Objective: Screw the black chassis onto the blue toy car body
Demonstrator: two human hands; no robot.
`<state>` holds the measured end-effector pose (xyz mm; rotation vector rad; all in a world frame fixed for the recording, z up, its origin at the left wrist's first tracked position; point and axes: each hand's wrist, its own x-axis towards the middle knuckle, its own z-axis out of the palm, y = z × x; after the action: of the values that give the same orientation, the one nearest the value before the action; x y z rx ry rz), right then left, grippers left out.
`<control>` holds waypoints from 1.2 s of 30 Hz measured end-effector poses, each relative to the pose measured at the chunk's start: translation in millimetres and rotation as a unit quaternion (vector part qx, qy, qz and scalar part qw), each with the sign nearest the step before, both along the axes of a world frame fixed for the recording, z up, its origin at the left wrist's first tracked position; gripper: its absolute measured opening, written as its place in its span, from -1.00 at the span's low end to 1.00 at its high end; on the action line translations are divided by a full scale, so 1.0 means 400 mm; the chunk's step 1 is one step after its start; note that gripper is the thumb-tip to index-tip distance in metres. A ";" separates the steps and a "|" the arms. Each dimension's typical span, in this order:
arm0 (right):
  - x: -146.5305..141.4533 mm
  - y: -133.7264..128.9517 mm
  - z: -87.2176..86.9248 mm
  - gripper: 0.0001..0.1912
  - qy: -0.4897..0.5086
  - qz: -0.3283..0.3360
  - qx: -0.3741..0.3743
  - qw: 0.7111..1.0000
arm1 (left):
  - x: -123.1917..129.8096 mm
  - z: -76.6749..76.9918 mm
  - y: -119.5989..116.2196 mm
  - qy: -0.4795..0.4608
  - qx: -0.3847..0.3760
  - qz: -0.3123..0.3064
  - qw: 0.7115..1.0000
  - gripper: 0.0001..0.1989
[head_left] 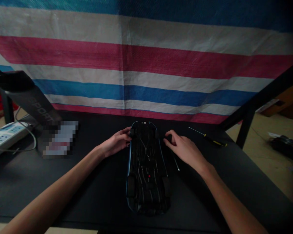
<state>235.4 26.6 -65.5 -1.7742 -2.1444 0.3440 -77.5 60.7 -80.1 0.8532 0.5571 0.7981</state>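
A toy car (146, 156) lies upside down on the black table, its black underside facing up and blue body edges showing at the sides. My left hand (118, 141) grips the car's far left side by a wheel, its fingertips partly hidden against the body. Just off the far right side of the car is my right hand (182, 146), thumb and index finger curved and apart with nothing visible between them. A thin metal rod (177, 164) sticks out from beneath that hand; its other end is hidden. Farther right rests a screwdriver (215, 139) with a black and yellow handle.
On the left stand a dark bottle (36, 100) marked SPORT and a white power strip (7, 133) with a cable. A pixelated flat item (62, 138) lies near them. A striped sheet (146, 65) hangs behind the table (92, 195). Dark frame bars (245, 130) flank the right side.
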 end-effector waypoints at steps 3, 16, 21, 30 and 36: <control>-0.019 0.006 0.015 -0.72 0.031 -0.047 0.072 0.996 | -0.002 0.000 0.002 -0.008 -0.006 0.001 1.000 -0.50; -0.354 0.042 0.172 -0.28 -0.092 -0.006 0.027 0.995 | -0.014 -0.010 0.008 -0.018 -0.015 0.014 1.000 -0.59; -0.374 0.060 0.171 -0.24 -0.121 0.006 -0.001 0.993 | -0.013 -0.010 0.005 -0.031 -0.006 0.019 0.999 -0.58; -0.362 0.052 0.201 -0.23 -0.106 0.004 0.007 0.994 | -0.014 0.004 -0.009 -0.010 0.063 -0.023 0.998 -0.41; -0.334 0.057 0.218 -0.29 -0.080 0.012 -0.005 0.997 | -0.018 0.006 -0.010 0.014 0.084 -0.030 0.996 -0.40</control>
<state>102.0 49.5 21.9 -1.8411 -2.2776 0.2256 -84.9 56.7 -77.8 1.0318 0.4907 0.7862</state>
